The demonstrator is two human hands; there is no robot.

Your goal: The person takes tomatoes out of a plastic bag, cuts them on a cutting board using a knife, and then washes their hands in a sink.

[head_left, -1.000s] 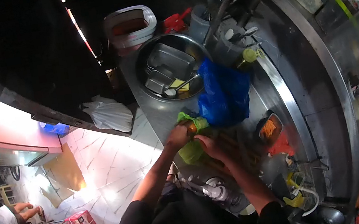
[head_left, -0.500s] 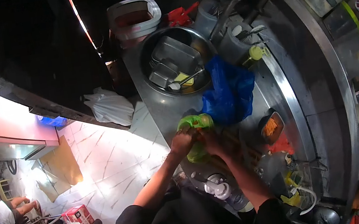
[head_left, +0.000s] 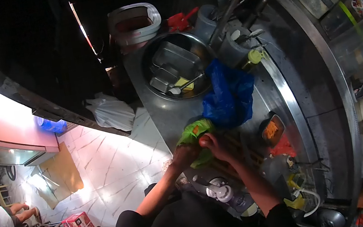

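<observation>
Right hand [head_left: 215, 145] closed on round red-orange item [head_left: 204, 141]; left hand [head_left: 185, 155] holding green bag [head_left: 189, 134], just left of item. Both over steel counter [head_left: 166, 116]. Blue bag [head_left: 230, 96] just beyond, right; steel basin [head_left: 147, 78] farther.

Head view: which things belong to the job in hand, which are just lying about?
Likely in the job:
green bag, at the left hand
round orange-red item, held by the right hand

Probably just lying about:
blue bag
metal basin with metal pans
orange shreds in a container
white bag
</observation>
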